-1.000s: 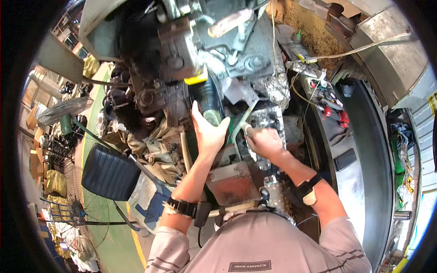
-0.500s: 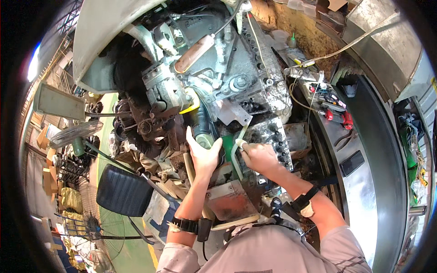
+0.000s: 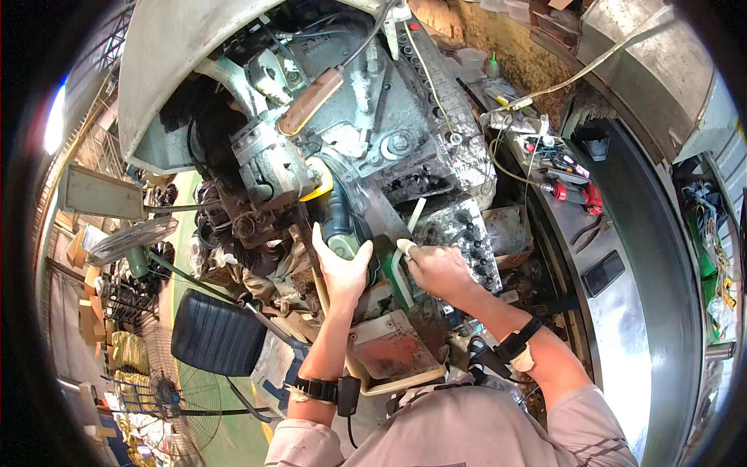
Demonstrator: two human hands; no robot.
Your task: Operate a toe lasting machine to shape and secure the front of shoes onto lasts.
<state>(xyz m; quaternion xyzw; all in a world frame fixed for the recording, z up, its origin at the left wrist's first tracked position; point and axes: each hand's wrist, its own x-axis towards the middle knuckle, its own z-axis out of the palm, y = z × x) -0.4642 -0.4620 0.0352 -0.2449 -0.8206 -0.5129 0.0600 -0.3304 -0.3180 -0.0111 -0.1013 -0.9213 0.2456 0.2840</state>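
My left hand [image 3: 340, 276] cups the green-grey end of a dark cylindrical tool [image 3: 338, 216], thumb and forefinger spread around it. The other fingers are hidden behind it. At the tool's far end sits a yellow curved piece [image 3: 319, 183], against a greasy metal block [image 3: 268, 159]. To the right, my right hand [image 3: 437, 268] is closed, its fingertips at the bend of a pale bent tube [image 3: 399, 282]. Something whitish covers one fingertip. Beside the tube, a block with several dark knobs [image 3: 467, 237] lies just beyond my right hand.
Above the hands hangs a brown-handled tool [image 3: 311, 101] in front of the grey machine. A metal bench [image 3: 615, 342] on the right bears a dark phone-like slab [image 3: 603, 274] and a red tool [image 3: 580, 196]. On the left are a black seat [image 3: 218, 331] and a wire fan [image 3: 167, 393].
The light metal plate with holes, seen between my hands earlier, no longer shows clearly. My left hand and the dark tool have shifted slightly down and left. My right hand stays at the tube.
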